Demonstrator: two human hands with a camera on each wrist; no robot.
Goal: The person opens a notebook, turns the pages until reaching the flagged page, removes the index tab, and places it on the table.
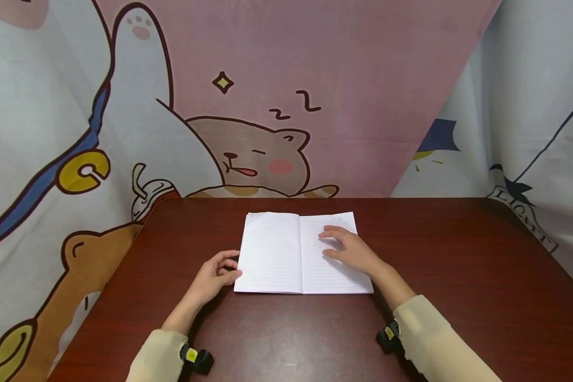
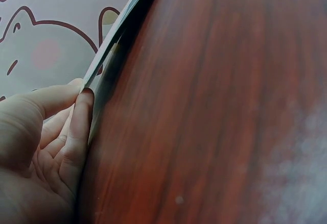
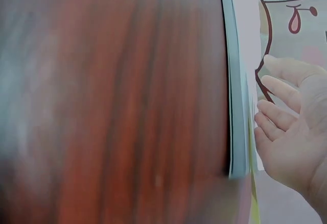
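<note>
An open notebook [image 1: 273, 257] with lined white pages lies on the table, its fold running away from me. At its left edge, my left hand [image 1: 212, 279] pinches the pages between thumb and finger. The left wrist view shows that grip closer, with the notebook's edge [image 2: 110, 38] slightly raised over the wood near the fingers. Over the right-hand page is my right hand [image 1: 350, 251], fingers spread and loosely bent, holding nothing. From the right wrist, the right hand [image 3: 291, 114] appears with relaxed fingers beside the notebook's thick side [image 3: 237, 81].
The reddish-brown wooden table [image 1: 458, 265] extends to both sides and in front of the notebook. Behind it hangs a cloth [image 1: 363, 79] with cartoon animals. A small black camera [image 1: 202, 362] is strapped on the left wrist, another camera [image 1: 387, 339] on the right.
</note>
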